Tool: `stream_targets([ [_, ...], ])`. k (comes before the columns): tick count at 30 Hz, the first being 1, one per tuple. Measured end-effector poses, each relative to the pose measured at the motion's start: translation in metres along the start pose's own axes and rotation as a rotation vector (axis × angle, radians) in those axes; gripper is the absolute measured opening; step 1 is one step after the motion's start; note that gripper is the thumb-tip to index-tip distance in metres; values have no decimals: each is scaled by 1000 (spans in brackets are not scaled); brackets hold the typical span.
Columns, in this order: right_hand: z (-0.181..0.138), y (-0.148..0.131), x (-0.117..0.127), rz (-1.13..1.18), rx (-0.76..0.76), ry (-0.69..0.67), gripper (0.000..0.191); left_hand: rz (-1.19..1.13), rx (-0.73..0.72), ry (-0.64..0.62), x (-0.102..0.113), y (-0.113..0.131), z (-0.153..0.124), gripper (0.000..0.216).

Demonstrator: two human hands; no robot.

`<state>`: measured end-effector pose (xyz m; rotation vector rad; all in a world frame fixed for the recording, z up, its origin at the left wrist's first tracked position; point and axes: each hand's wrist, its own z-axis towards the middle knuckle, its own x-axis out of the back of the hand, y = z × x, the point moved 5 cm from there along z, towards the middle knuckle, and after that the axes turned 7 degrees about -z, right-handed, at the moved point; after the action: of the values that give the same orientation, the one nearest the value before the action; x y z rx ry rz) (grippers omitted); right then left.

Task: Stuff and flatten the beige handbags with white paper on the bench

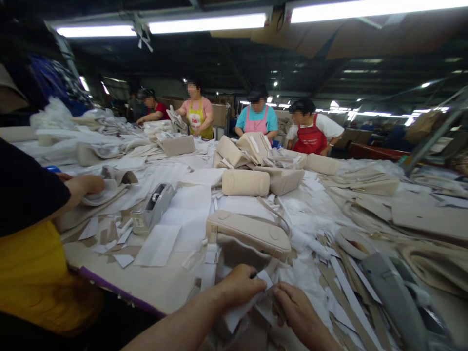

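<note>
A beige handbag (252,233) lies right in front of me, its base side facing up and its dark inside or underside toward me. My left hand (236,287) is closed on a piece of white paper (263,279) near the bag's near edge. Just beside it, my right hand (296,309) pinches a narrow beige strap (272,267) that seems to run from the bag. The two hands nearly touch. More white paper hangs below my left hand, and some fingertips are hidden.
A grey tape dispenser (151,207) stands left; another tape dispenser (397,297) is at right. Beige bags (245,183) are piled ahead among white paper and strips. A co-worker's arm (78,192) reaches in from the left. Several people stand across the table.
</note>
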<state>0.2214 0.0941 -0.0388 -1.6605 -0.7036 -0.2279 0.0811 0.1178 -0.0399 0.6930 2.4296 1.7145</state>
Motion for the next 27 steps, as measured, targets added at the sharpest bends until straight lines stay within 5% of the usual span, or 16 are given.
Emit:
stream_targets([
  [9, 3, 8, -13, 191, -149, 7, 22, -7, -218, 44, -3, 2, -13, 26],
  [15, -3, 9, -27, 576, -300, 102, 19, -6, -272, 140, -4, -5, -14, 26],
  [23, -2, 14, -38, 874, -617, -91, 14, -27, -313, 174, -5, -5, -14, 27],
  [27, 0, 17, -44, 825, -566, -97, 16, -15, -295, 190, -6, -7, -14, 27],
])
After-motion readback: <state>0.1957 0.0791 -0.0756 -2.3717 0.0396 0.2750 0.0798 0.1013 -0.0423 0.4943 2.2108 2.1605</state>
